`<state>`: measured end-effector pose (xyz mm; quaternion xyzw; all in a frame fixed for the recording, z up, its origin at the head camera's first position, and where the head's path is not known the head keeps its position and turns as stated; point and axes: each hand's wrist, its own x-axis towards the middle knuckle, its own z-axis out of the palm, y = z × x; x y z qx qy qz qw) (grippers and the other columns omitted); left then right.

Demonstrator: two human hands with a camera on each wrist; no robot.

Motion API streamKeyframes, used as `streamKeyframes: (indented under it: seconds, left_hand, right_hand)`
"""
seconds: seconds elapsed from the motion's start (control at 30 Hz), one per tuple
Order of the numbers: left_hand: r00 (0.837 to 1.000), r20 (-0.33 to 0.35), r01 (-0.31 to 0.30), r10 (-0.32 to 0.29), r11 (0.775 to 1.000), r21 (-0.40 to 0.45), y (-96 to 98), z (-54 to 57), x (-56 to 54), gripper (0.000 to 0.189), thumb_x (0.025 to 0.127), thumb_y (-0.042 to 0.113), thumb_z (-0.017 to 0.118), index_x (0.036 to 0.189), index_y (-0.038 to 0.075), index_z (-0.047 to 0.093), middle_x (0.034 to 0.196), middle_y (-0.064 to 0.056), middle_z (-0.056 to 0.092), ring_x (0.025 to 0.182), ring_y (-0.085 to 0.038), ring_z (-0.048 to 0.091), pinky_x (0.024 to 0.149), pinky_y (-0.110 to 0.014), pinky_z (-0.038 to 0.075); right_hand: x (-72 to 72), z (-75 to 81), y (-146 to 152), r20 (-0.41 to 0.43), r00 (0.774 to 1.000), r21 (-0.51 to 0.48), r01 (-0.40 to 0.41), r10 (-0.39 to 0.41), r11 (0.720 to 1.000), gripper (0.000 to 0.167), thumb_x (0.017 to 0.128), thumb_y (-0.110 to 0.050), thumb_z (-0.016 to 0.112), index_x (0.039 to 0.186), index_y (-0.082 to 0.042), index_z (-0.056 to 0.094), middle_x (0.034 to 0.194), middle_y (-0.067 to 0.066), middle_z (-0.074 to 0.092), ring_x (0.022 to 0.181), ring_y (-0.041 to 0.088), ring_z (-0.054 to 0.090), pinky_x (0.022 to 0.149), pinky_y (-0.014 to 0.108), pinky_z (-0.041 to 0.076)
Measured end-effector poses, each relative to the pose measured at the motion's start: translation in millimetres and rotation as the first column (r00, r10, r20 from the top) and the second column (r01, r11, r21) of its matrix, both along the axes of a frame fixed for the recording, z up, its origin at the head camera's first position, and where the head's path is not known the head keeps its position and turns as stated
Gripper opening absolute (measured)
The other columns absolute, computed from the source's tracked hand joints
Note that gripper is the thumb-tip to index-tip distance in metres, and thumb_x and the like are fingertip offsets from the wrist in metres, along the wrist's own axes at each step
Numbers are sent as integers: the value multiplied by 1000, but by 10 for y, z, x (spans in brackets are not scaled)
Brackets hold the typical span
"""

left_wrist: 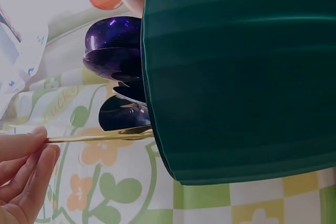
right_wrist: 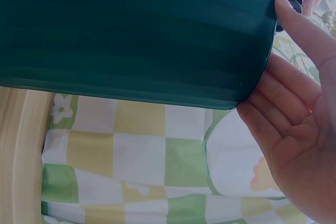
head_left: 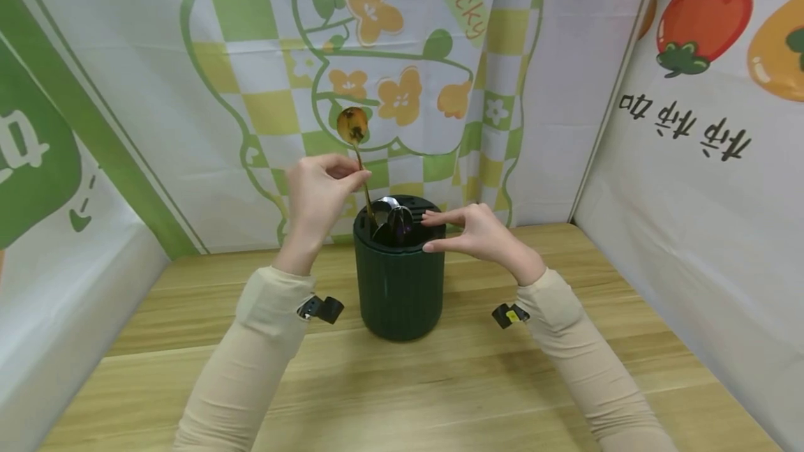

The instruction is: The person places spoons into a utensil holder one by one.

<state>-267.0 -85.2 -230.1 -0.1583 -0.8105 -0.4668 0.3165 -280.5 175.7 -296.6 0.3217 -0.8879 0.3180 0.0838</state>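
Note:
In the head view my left hand (head_left: 323, 190) pinches the thin handle of a gold spoon (head_left: 353, 125) between thumb and fingertips. Its bowl points up, and the handle slants down into a dark green ribbed utensil holder (head_left: 400, 291); the lower end is hidden inside. My right hand (head_left: 480, 232) is at the holder's right rim, thumb at the front and the other fingers extended over the top. Dark, shiny spoon bowls (left_wrist: 113, 48) stick out of the holder beside the gold handle (left_wrist: 100, 138) in the left wrist view.
The holder stands upright on a wooden table (head_left: 402, 396). Behind it hangs a checked, flower-printed cloth (head_left: 264, 117); white printed panels (head_left: 691, 180) close off both sides. Slots show in the holder's black top (head_left: 417, 204).

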Motion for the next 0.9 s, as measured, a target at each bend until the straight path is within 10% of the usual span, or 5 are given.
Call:
streamKeyframes:
  seconds: [0.9]
  left_hand:
    - [999,25,-34,41,969,-243,-47,-174,-17,15,81,23,76,79,8,75,75,-5,73,66,-18,67,61,-33,53]
  right_hand:
    - [0,-11,-8,-32,999,2,1,-1,1000,48,76,-51,73,117,-26,68,127,-4,62,41,4,8,46,25,30]
